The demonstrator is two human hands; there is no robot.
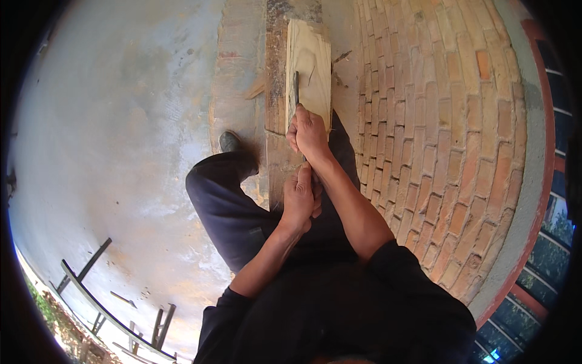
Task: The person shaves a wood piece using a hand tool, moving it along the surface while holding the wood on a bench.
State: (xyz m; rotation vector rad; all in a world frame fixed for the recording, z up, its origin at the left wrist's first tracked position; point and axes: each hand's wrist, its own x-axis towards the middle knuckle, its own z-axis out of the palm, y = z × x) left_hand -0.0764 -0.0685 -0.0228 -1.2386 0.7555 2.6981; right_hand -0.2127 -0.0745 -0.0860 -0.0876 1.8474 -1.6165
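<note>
A pale wooden board (315, 79) lies lengthwise on a long, worn wooden beam (276, 176) between my legs. Both of my hands are closed in line along a slim, dark metal carving tool (296, 85), whose curved tip rests over the board's left side. My right hand (309, 130) is the farther one, wrapped round the shank at the board's near end. Closer to my body, my left hand (300, 194) grips the rear part, and its fingers hide most of the handle. A thin dark curved mark or sliver (311, 74) shows on the board.
A brick surface (418, 145) runs along the right, bordered by a grey and red edge. On the left spreads a stained concrete floor (139, 133). A small wood offcut (255, 88) lies beside the beam. Dark metal frame pieces (112, 315) stand at the lower left.
</note>
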